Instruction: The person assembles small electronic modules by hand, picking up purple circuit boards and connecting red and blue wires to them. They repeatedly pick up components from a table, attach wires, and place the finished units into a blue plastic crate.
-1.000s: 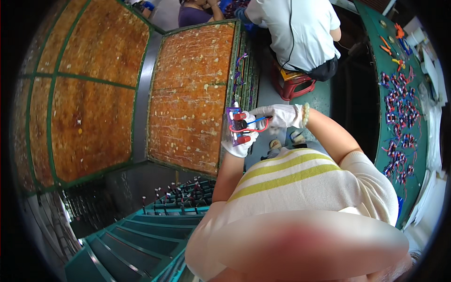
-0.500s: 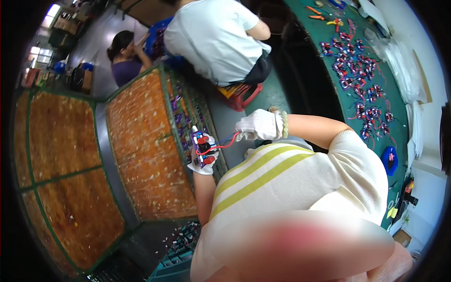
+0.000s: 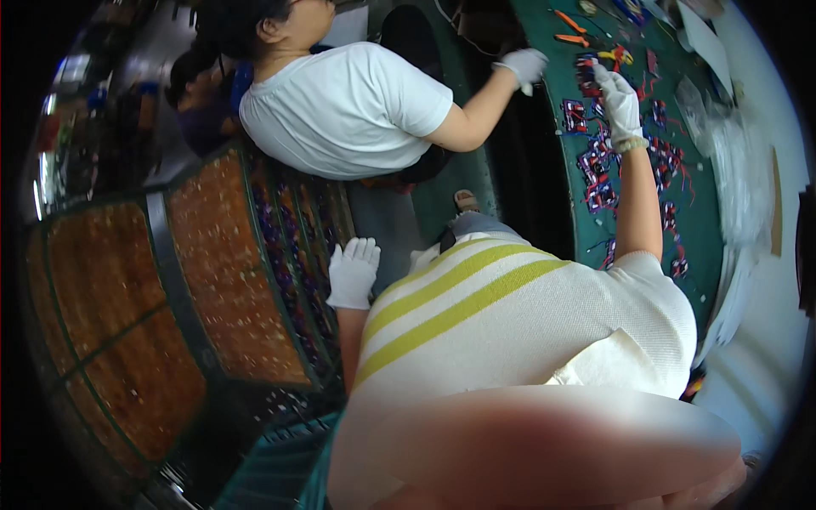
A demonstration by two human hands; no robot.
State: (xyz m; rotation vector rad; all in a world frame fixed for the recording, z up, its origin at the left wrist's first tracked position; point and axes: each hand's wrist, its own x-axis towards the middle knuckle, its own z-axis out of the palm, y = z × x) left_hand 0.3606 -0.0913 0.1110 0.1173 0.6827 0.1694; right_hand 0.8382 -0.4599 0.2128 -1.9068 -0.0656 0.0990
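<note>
My left hand [image 3: 353, 274], in a white glove, is open, palm up with fingers apart and nothing in it. It is beside the rack [image 3: 293, 246] with rows of purple circuit boards. My right hand [image 3: 620, 104], also gloved, reaches over the green table [image 3: 586, 229] at the right. Its fingers are closed at the edge of a slightly blurred circuit board [image 3: 587, 76] with red parts, at the far end of a cluster of similar boards [image 3: 599, 183] with red wires. The exact grip is partly hidden by the fingers.
A co-worker in a white shirt [image 3: 348, 110] sits ahead, one gloved hand [image 3: 520, 68] near the table edge. Orange-handled tools [image 3: 569, 30] lie at the table's far end, clear plastic bags [image 3: 739, 178] along its right side. Brown wooden panels [image 3: 229, 272] stand at the left.
The circuit board has left my left hand, which is now empty. My right hand has swung right, over the table. The co-worker has turned and reaches toward the table.
</note>
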